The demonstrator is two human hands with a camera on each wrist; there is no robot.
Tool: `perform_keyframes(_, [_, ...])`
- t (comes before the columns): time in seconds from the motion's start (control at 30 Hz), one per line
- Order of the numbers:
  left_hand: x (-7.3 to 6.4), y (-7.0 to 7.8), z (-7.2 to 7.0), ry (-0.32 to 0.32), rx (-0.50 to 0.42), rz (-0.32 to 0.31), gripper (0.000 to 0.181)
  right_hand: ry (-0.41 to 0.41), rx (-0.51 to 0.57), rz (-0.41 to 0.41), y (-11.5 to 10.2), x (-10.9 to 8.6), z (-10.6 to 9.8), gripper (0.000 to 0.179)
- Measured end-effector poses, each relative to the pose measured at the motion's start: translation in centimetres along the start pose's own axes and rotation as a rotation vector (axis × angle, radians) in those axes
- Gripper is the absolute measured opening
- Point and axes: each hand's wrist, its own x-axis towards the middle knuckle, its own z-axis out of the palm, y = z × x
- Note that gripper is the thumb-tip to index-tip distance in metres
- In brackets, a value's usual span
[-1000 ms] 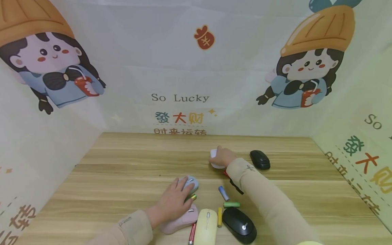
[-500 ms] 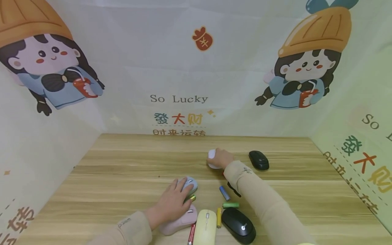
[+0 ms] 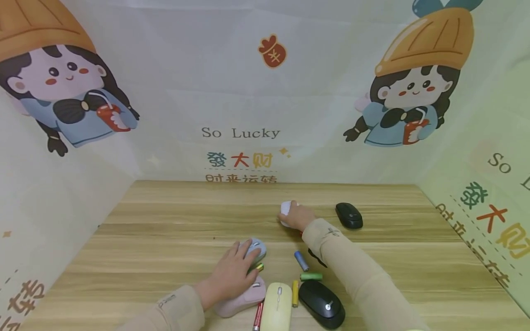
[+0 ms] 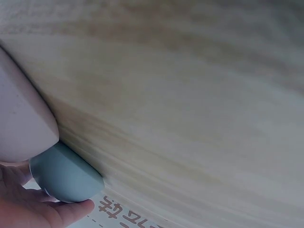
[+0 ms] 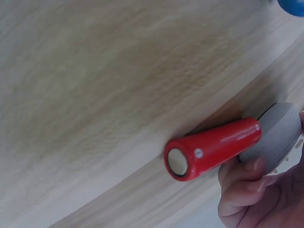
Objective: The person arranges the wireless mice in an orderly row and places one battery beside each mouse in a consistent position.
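My left hand (image 3: 229, 273) lies over a light blue mouse (image 3: 257, 248), fingers spread and nearly straight across it. Under the same hand are part of a pink mouse (image 3: 244, 301) and the end of a green-yellow battery (image 3: 259, 266). Farther back, my right hand (image 3: 301, 216) grips a white mouse (image 3: 285, 208) by its side, fingers bent against it. In the right wrist view this mouse (image 5: 275, 135) looks grey in shadow, and a red battery (image 5: 213, 147) lies close beside it. The left wrist view shows fingers along the blue mouse (image 4: 66, 173).
A black mouse (image 3: 349, 215) sits right of my right hand. Nearer stand a yellow mouse (image 3: 277, 308) and another black mouse (image 3: 321, 303). Blue (image 3: 301, 261), green (image 3: 311, 276), yellow (image 3: 295, 294) and red (image 3: 258, 317) batteries lie around them. My right sleeve partly hides a thin black thing (image 3: 316, 258).
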Motion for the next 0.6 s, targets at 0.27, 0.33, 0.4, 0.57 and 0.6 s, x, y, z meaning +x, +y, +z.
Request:
perform_keyframes(0.27, [-0.09,-0.05,-0.08,0.006,-0.011,-0.002,0.050,-0.034,-0.002,0.017,-0.24,0.06,-0.16,0.078])
perform_keyframes(0.33, [-0.10,-0.09,-0.07,0.008,-0.008,-0.002,0.050,-0.040,0.002,0.015,-0.21,0.13,-0.12,0.079])
perform_keyframes(0.4, [-0.06,-0.12,-0.04,0.007,-0.005,-0.002,0.050,-0.038,0.009,0.011,-0.14,0.21,-0.07,0.079])
perform_keyframes(0.57, [-0.02,-0.06,-0.03,0.006,-0.002,0.004,0.051,-0.029,0.031,-0.005,0.21,-0.09,-0.33,0.084])
perform_keyframes(0.6, [-0.01,-0.04,-0.01,0.004,-0.001,0.006,0.051,-0.020,0.047,-0.010,0.30,-0.27,-0.56,0.085])
